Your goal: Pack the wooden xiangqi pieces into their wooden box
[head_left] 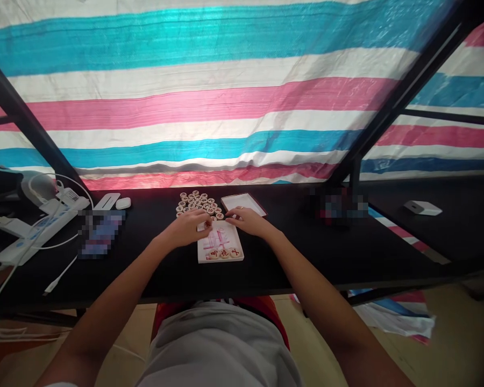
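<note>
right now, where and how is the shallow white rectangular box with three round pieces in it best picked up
Probably by the near halves of the left and right walls of the shallow white rectangular box, coming from both sides: they stand exposed, while pale round pieces with dark red markings are clustered beyond its far edge. Keep it flat, as three similar pieces lie inside.

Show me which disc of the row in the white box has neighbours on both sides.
The middle disc in the box; the left disc and right disc each have one on one side only.
</note>
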{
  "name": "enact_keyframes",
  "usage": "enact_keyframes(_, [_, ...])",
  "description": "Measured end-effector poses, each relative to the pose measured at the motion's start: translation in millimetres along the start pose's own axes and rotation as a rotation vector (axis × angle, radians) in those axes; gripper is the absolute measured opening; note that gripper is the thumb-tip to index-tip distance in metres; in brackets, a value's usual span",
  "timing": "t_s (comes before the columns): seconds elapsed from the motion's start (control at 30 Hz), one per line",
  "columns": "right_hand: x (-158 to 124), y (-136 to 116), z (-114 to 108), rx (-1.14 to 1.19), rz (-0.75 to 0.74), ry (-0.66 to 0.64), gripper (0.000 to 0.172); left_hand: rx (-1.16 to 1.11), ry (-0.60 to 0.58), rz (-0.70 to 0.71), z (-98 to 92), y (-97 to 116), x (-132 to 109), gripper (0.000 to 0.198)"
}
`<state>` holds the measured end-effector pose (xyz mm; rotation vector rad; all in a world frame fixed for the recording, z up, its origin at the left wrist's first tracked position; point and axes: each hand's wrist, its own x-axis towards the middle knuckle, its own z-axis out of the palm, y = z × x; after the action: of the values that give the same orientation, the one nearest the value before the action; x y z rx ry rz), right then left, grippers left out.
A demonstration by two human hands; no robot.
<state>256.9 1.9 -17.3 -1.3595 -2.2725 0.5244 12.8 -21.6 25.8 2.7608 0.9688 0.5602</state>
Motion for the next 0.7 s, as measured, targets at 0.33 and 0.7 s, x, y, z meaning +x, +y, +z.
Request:
enact_keyframes(0.33, [1.3, 1.3, -1.9, 0.035, -0.005, -0.034, 0.022, 0.023, -0.341, -0.285, -4.4, -31.3, -11.7, 0.017])
enact_keyframes(0.7, [-0.5, -1.3, -4.5, 0.038, 0.024, -0.031, 0.021, 0.009, -0.342, -0.2, -5.8, -29.3, -8.0, 0.019])
